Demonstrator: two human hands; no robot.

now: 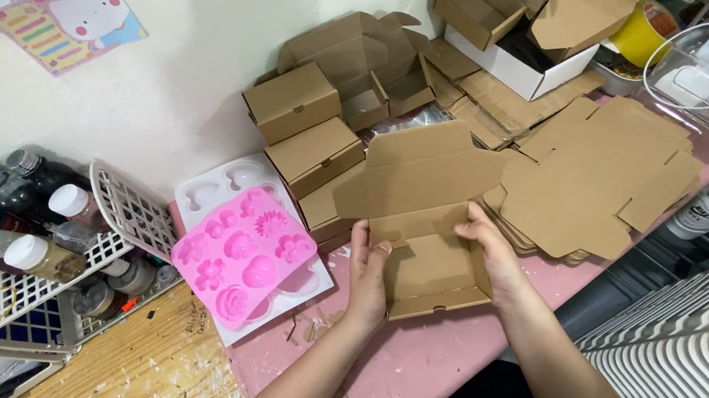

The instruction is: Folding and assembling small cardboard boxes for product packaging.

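Both forearms come in low from below, hands upright with palms facing each other. The left hand (369, 270) and right hand (489, 255) each clamp a side wall of the half-folded cardboard box (430, 266) between them (lid flap standing open past the fingertips). The pink flower mould (242, 254) sits just left of the left hand on the pink bench (410, 370); a flat blank stack (592, 176) lies right of the right hand.

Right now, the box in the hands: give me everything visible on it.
The cardboard box is plain brown corrugated card, half folded: shallow tray with side walls raised, wide lid flap open and tilted away toward the wall. It rests on the pink table. The left hand grips its left wall, the right hand its right wall. No print visible.
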